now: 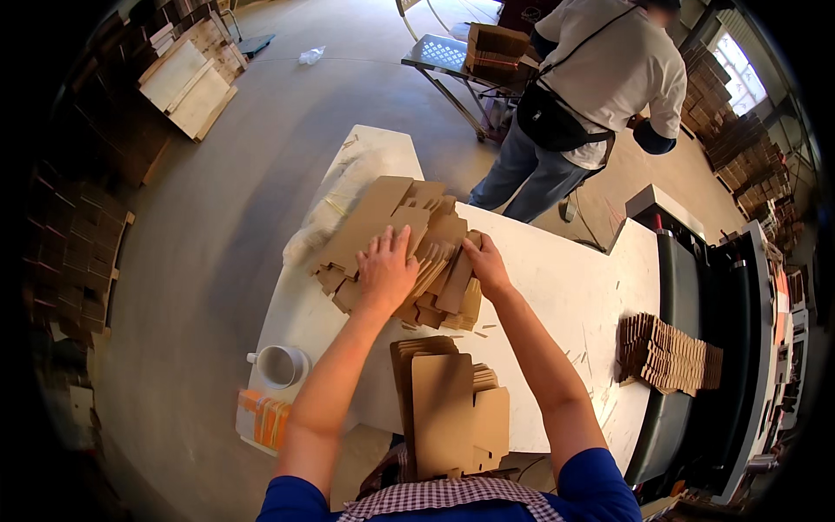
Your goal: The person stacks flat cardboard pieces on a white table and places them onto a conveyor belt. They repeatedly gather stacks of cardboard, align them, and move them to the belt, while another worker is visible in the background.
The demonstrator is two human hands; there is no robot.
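A loose heap of flat die-cut cardboard blanks (370,209) lies on the white table (539,261) in front of me. My left hand (387,268) rests on top of the heap with its fingers spread. At the heap's right side, my right hand (487,264) grips the edge of a cardboard blank (458,277), thumb and fingers closed on it. Closer to my body, a second bundle of cardboard blanks (442,400) stands on edge at the table's near side, touched by neither hand.
A white mug (280,366) and an orange-and-white box (263,419) sit at the table's left edge. Clear plastic wrap (322,217) lies beside the heap. To the right, overlapping blanks (670,352) lie on a machine's dark belt (674,270). A person (591,87) stands beyond the table.
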